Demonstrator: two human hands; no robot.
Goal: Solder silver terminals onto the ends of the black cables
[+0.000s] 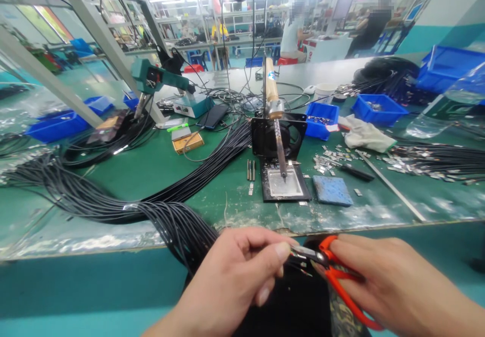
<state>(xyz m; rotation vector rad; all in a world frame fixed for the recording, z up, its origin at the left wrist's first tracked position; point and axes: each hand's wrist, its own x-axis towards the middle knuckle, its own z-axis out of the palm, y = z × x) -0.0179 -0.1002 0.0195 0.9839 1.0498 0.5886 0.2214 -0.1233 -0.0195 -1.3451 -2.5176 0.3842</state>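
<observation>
My right hand is wrapped round the red handles of a pair of scissors, with fingers through the loops. The short blades point left and meet the fingertips of my left hand. That hand is closed in a pinch on a thin cable end, mostly hidden by the thumb and fingers. Small bare wire ends stick out just below the blades. A thick bundle of black cables runs over the table edge and down behind my left hand.
A wooden-handled soldering iron stands tip down over a metal tray, before a black fan. Right of it lie a blue sponge, scattered metal connectors, a white glove and blue bins. People sit farther back.
</observation>
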